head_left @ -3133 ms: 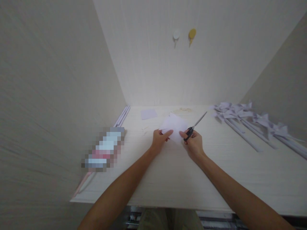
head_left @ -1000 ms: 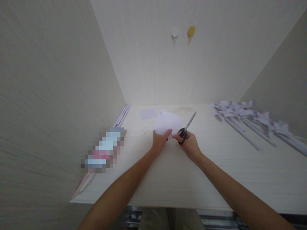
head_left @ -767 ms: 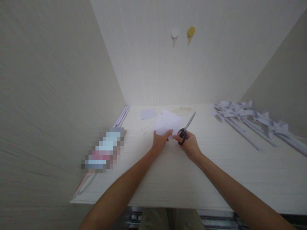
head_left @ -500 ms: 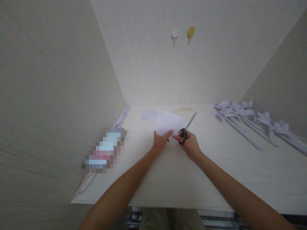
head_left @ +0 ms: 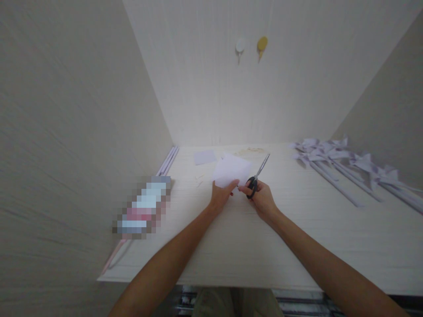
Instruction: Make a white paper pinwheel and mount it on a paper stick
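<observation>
My left hand (head_left: 222, 193) is closed on the near left edge of a white sheet of paper (head_left: 231, 169), with the thumb lying on top. At the right, my right hand (head_left: 261, 197) has the black-handled scissors (head_left: 253, 184) in its grasp, blades pointing up and away from the paper. Its thumb and fingertip come close to the sheet's near corner; whether they pinch the paper is hard to tell. Both hands sit near each other over the table. A smaller square of paper (head_left: 204, 157) lies flat beyond my left hand.
Paper pinwheels on rolled sticks (head_left: 335, 176) lie along the right side. Rolled paper sticks (head_left: 168, 160) rest by the left wall, near a blurred-out phone-like device (head_left: 145, 204). A white hook (head_left: 239, 45) and a yellow hook (head_left: 262, 44) hang on the back wall.
The paper has shifted very slightly in my hands. Both hands and the scissors keep almost the same position.
</observation>
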Tool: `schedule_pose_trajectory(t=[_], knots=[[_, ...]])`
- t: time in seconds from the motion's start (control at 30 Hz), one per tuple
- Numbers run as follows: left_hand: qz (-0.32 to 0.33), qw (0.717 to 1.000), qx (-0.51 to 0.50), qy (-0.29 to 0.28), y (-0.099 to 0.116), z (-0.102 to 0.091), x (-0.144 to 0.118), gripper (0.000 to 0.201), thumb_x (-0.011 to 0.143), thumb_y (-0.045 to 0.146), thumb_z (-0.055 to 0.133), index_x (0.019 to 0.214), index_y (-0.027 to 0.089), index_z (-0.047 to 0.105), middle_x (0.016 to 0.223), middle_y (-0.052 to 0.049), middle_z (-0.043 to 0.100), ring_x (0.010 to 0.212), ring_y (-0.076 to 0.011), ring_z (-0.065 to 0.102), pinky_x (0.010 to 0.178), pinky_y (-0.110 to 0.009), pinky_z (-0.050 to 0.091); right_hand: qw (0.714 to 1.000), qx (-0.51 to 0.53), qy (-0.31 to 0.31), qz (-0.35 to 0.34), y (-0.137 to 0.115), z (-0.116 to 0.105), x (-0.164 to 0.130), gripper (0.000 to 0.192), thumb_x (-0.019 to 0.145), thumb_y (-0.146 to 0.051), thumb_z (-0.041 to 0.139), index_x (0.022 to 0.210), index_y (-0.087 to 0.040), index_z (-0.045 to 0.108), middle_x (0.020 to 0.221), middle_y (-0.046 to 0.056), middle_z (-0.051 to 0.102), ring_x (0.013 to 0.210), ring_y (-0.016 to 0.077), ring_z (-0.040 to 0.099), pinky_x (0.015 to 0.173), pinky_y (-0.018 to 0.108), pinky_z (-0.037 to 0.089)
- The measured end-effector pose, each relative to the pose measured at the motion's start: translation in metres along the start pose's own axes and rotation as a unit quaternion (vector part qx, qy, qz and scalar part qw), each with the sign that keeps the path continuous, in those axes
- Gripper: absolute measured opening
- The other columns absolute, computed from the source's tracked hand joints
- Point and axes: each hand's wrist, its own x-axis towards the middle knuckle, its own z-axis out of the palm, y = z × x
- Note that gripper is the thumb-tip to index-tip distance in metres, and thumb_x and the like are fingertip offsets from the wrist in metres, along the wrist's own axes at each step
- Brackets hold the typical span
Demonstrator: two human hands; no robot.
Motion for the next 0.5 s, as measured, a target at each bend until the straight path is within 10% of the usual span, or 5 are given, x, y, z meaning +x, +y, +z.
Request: schedule_pose_trajectory(t=[0.5], knots=[[-0.009, 0.999, 0.008, -0.044, -0.008, -0.0003, 0.0032, 0.019, 0.055, 0.03, 0.065, 0.063, 0.014, 0.058, 0.062, 0.0, 0.059, 0.048, -0.0091, 0.05, 0.041, -0.021, 0.039, 1.0, 0.004, 0.013, -0.001, 0.0007, -0.0004, -0.0003, 0.03, 0.05, -0.033, 0.071, 0.056, -0.018, 0.045, 0.04, -0.009, 0.038, 0.035, 0.0037, 0.028, 0.035, 0.019, 0.018]])
